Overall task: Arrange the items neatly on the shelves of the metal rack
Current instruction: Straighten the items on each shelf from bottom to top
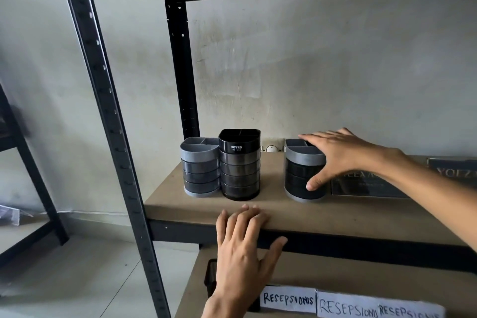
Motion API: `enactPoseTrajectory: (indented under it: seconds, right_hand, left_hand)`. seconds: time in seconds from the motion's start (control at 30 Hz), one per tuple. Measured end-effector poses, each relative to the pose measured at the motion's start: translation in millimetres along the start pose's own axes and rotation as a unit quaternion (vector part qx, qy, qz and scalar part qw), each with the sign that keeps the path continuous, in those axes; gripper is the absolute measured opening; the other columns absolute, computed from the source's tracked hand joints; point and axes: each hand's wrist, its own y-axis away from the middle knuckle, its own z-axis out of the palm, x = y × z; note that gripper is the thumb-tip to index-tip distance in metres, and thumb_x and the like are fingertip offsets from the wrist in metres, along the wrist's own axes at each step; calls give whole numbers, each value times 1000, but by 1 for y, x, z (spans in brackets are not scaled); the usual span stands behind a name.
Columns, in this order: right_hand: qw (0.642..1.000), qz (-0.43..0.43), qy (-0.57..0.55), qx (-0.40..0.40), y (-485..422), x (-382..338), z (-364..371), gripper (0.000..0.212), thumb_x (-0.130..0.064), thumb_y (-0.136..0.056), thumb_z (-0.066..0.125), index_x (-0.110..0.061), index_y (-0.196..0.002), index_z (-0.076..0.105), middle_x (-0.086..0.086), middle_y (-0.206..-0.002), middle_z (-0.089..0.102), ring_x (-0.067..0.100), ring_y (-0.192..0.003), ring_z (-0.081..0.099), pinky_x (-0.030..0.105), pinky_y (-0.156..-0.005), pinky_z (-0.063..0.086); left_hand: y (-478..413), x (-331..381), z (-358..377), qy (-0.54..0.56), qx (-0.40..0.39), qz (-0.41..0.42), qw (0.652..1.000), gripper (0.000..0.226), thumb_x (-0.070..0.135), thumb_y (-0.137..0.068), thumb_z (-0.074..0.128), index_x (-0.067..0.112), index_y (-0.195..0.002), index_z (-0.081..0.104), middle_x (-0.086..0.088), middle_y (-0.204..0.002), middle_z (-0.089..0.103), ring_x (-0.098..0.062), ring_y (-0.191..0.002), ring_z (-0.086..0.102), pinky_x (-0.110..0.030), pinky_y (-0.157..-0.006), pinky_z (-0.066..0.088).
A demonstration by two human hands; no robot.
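Note:
On the metal rack's middle shelf (pixel 348 212) three tiered desk organizers stand upright. A grey organizer (pixel 200 169) and a taller black JOYKO organizer (pixel 240 165) touch side by side at the left. A second grey organizer (pixel 299 175) stands apart to their right. My right hand (pixel 343 155) lies over this one, with straight fingers across its top rim and the thumb against its front wall. My left hand (pixel 245 242) rests on the shelf's front edge, fingers flat on the board and thumb below by the black beam.
Dark name plaques (pixel 369 184) lie flat right of the organizers. A wall socket (pixel 271 147) shows behind the shelf. The lower shelf holds paper labels reading RESEPSIONIS (pixel 289 299) and a black mesh item (pixel 213 276). A rack post (pixel 111 111) stands left; another rack (pixel 25 162) is beyond.

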Motion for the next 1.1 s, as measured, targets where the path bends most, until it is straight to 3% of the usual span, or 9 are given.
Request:
enactPoseTrajectory:
  seconds: [0.23,1.1]
  right_hand:
    - [997,-18,-48,53,-10,-12,5,116,-73,-50,75,-22,-145,31,-4,-145,43,15,-131,41,30,-105,25]
    - [997,-28,-18,66,-21,-40,8,118,-77,-51,71,-20,-146,30,1,-144,43,19,-132,39,36,-106,24]
  left_hand:
    - [1,-5,5,-26,16,19,999,42,55,-92,53,19,-113,60,1,-119,62,-19,-117,53,-42,-108,28]
    - [3,-5,7,-59,18,21,998,44,55,-94,50,17,-112,59,0,-116,62,-21,-113,54,-45,-106,31]
